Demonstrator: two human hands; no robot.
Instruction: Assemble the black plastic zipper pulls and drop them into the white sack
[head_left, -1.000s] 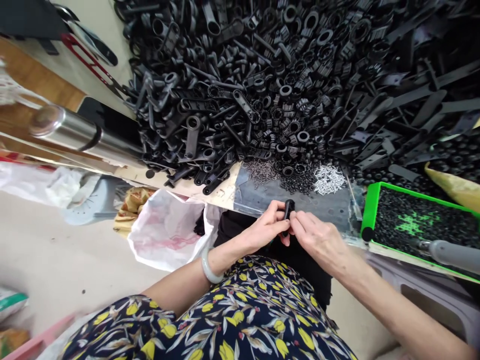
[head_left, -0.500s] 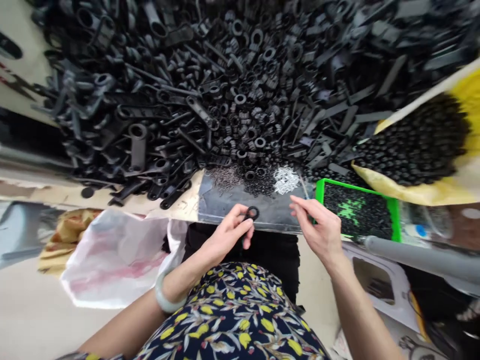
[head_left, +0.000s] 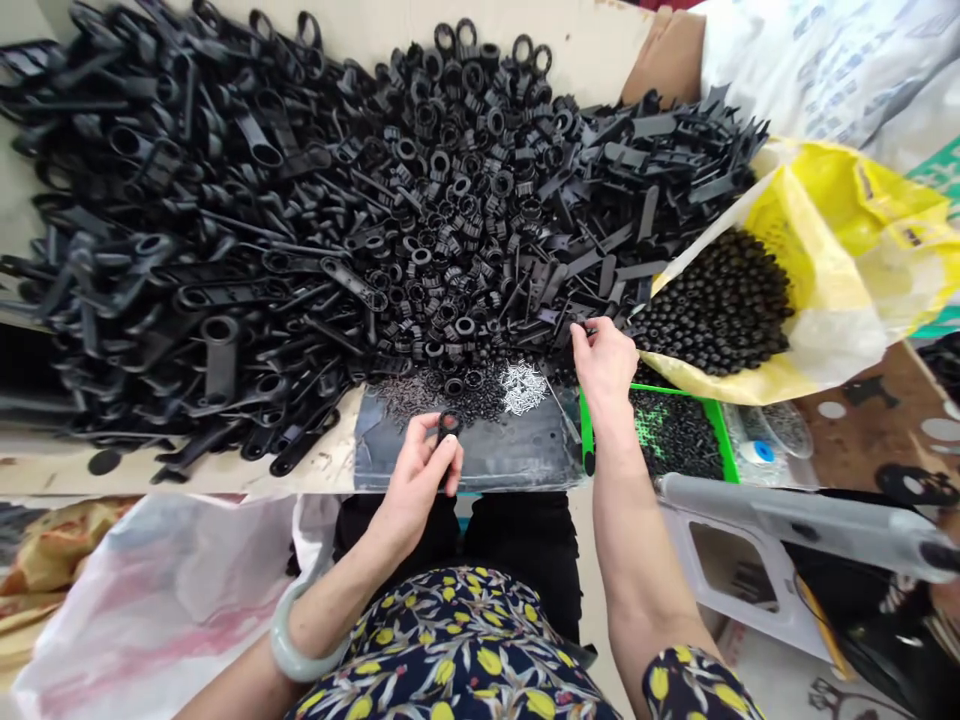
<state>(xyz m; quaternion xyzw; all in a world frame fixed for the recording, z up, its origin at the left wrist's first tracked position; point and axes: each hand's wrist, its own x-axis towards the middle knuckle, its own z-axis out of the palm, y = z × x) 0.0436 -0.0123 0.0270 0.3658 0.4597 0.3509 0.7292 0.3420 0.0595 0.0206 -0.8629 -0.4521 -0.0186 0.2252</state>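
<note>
My left hand is closed around a black plastic part with a ring-shaped end, held over the dark work mat. Its lower portion is hidden by the fingers. My right hand reaches to the near edge of the heap of flat black plastic strips, fingertips pinched together. Something dark shows at those fingertips, too small to name. Small silver pins lie on the mat between the hands, beside tiny dark pieces. Black ribbed rings are heaped behind them.
Long black handle-like parts pile up at the left. At the right are a yellow bag of black beads and a green tray of small black and green pieces. A grey tube and a white plastic bag flank my body.
My right hand has moved forward from above the mat's right side to the edge of the flat strips. The left hand still holds the ringed part. The view has tilted up.
</note>
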